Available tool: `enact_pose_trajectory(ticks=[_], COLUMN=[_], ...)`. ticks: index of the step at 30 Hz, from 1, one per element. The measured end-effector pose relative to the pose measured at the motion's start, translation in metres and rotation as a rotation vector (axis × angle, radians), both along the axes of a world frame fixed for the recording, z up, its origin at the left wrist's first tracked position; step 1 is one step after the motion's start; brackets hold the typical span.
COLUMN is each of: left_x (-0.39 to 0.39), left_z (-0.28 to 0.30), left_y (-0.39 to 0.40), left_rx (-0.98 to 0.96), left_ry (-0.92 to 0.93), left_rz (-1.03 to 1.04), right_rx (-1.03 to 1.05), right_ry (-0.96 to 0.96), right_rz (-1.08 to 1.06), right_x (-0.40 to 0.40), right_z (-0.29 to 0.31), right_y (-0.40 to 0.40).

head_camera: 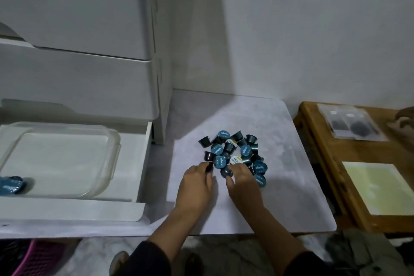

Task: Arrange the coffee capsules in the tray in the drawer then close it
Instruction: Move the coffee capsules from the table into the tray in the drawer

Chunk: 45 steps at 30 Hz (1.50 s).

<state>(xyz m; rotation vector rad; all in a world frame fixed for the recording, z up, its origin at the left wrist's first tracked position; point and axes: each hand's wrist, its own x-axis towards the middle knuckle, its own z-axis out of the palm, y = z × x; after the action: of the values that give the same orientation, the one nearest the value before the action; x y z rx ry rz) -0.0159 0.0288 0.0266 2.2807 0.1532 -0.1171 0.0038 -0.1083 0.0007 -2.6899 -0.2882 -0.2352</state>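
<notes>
Early stage. Clear tray [107, 139] in open drawer [136, 186] holds one blue capsule [11, 186], near-left corner. Capsule pile [235, 154] remains mid-mat [291, 186]. Left hand [197, 186] and right hand [243, 182] each pinch a dark capsule at the pile's near edge.

The drawer [143, 163] stands pulled out, open from above, and the clear tray [107, 141] inside is bare except for one capsule [11, 186] at its near left corner. Bare bench [280, 186] surrounds the capsule pile [235, 154]; the cabinet [163, 96] stands just left of the pile.
</notes>
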Motion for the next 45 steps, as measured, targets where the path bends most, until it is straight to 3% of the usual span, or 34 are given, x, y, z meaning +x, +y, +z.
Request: enact_pose_trajectory(ticks=[3,8,18,26,33,45], left_x=[0.017,0.030,0.018,0.010,0.010,0.010], left_z=[-0.024,-0.039,-0.038,-0.047,-0.043,-0.043], left_y=[-0.005,-0.007,-0.009,-0.012,-0.014,-0.020], left_rx=[0.046,-0.004,-0.214,-0.223,-0.195,-0.340], left_ry=[0.015,0.051,0.048,0.044,0.012,0.103], left_rz=[0.020,0.042,0.223,0.174,0.157,0.336], right_rx=[-0.062,0.073,0.209,0.360,0.320,0.265], right_ry=[-0.057,0.107,0.157,0.263,0.236,0.315], right_rz=[0.087,0.007,-0.095,-0.195,-0.181,-0.236], right_x=[0.010,0.020,0.017,0.013,0.009,0.007], right_z=[-0.010,-0.034,-0.035,-0.027,-0.029,-0.024], right_y=[-0.005,-0.011,-0.009,-0.010,-0.012,-0.019])
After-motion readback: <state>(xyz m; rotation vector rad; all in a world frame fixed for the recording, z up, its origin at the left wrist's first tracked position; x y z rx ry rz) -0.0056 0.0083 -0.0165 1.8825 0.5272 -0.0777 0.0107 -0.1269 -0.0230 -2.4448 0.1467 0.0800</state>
